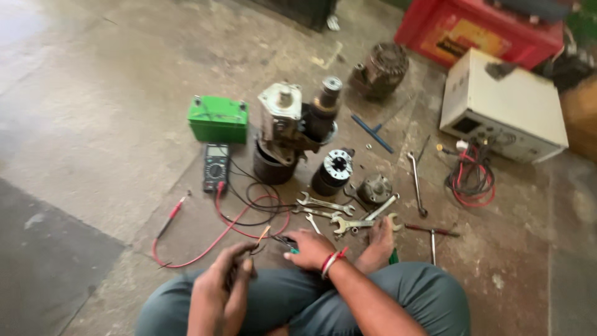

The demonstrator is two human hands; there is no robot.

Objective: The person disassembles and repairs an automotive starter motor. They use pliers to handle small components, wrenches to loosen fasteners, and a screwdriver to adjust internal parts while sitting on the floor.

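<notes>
Worn on the head, looking steeply down and forward over bent knees (298,305) onto a concrete floor (93,112), with the left hand (224,283) and right hand (309,247) close under the lens at the bottom edge. Near enough to tell apart the spanners (329,211), the meter (216,167) and the motor (292,127) at the middle of the frame, yet wide enough to reach the red case (472,31) and the white box (504,102) at the far top right. Only this one view, so nothing shared with another.
</notes>
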